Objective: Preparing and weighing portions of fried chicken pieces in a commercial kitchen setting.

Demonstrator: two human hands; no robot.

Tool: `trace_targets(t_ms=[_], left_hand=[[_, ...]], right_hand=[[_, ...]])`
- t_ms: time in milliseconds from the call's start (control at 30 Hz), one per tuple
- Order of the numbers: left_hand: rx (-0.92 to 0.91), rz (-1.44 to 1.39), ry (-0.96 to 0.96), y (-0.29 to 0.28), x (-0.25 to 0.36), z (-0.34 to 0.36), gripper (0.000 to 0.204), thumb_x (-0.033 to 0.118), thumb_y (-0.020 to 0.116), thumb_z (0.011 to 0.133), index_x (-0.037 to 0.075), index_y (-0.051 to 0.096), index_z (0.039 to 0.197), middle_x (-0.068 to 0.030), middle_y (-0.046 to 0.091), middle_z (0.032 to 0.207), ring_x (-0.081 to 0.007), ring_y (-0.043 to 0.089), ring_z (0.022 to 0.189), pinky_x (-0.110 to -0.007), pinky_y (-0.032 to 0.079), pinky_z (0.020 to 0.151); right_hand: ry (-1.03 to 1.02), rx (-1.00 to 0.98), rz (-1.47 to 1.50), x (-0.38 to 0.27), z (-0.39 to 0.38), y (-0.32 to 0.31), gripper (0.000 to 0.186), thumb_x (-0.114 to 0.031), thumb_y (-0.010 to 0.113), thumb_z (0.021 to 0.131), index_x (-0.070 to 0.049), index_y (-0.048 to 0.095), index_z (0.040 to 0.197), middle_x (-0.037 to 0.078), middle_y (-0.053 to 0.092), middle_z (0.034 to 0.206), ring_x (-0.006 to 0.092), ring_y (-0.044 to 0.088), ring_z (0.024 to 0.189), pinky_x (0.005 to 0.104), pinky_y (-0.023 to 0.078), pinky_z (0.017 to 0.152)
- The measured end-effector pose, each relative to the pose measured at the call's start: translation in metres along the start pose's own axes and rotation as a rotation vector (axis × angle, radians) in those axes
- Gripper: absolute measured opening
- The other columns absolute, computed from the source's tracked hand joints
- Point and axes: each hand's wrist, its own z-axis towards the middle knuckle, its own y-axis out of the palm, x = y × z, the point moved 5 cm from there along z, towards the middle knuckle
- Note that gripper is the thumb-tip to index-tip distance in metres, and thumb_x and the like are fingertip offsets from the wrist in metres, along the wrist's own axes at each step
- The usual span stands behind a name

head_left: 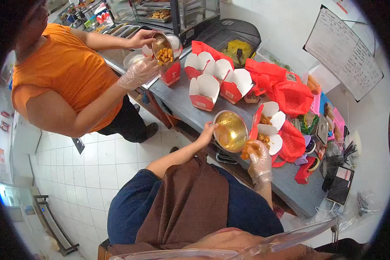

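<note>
My left hand (207,133) grips the rim of a shiny metal bowl (227,132), tilted to show a nearly bare, sauce-smeared inside. My right hand (258,158), in a clear plastic glove, has its fingers closed on saucy orange-brown food (248,151), just right of the bowl and against the front of two open red-and-white takeout boxes (274,145). Both boxes hold similar food. More open takeout boxes (201,95) stand farther back on the grey counter (294,195), their contents mostly hidden.
A co-worker (63,78) in orange at left holds a bowl of food over boxes. Red bags (290,97), a black mesh cover (249,32), a phone (340,184) and assorted items crowd the counter. A food display case (160,15) stands behind, a whiteboard (340,47) on the wall.
</note>
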Motion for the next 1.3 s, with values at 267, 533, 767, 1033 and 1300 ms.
trace_targets(t_ms=[267,533,767,1033,1300], left_hand=[[-0.115,-0.155,0.120,-0.019,-0.015,0.001,0.057,0.029,0.045,0.077,0.004,0.026,0.125,-0.0117,0.041,0.114,-0.0203,0.038,0.107,-0.030,0.029,0.091],[-0.225,-0.200,0.269,-0.025,0.010,-0.015,0.068,0.033,0.049,0.073,0.004,0.022,0.129,-0.0117,0.034,0.124,-0.0218,0.033,0.115,-0.032,0.025,0.096],[0.054,-0.239,0.006,-0.008,0.075,-0.066,0.056,0.046,0.044,0.072,0.003,0.046,0.108,-0.0141,0.051,0.101,-0.0255,0.051,0.092,-0.038,0.042,0.077],[-0.412,-0.007,-0.126,0.046,0.102,-0.080,0.058,0.041,0.044,0.078,-0.001,0.042,0.117,-0.0165,0.049,0.112,-0.0266,0.048,0.103,-0.037,0.039,0.087],[-0.854,0.069,-0.360,0.208,0.039,-0.106,0.071,0.023,0.049,0.083,0.006,-0.003,0.127,-0.0161,0.040,0.110,-0.0246,0.042,0.106,-0.032,0.035,0.088]], right_hand=[[-0.146,0.056,-0.146,-0.009,0.006,-0.004,0.016,0.000,0.055,0.077,-0.001,0.054,0.093,0.006,0.055,0.091,0.0116,0.053,0.077,0.0244,0.045,0.067],[-0.129,0.018,0.231,-0.037,0.001,-0.003,0.017,-0.005,0.051,0.079,0.000,0.051,0.095,0.008,0.055,0.090,0.0147,0.053,0.074,0.0264,0.045,0.068],[-0.131,0.106,0.932,-0.049,-0.017,-0.039,0.034,0.000,0.057,0.074,0.002,0.047,0.106,0.010,0.053,0.095,0.0167,0.053,0.083,0.0268,0.046,0.071],[-0.320,0.029,1.236,-0.084,-0.071,-0.090,0.057,-0.043,0.033,0.087,-0.006,0.026,0.130,0.023,0.026,0.132,0.0406,0.025,0.121,0.0564,0.022,0.096],[-0.718,0.275,1.199,-0.084,-0.161,-0.157,0.051,-0.039,0.037,0.087,-0.009,0.029,0.127,0.024,0.032,0.128,0.0400,0.032,0.116,0.0563,0.017,0.097]])
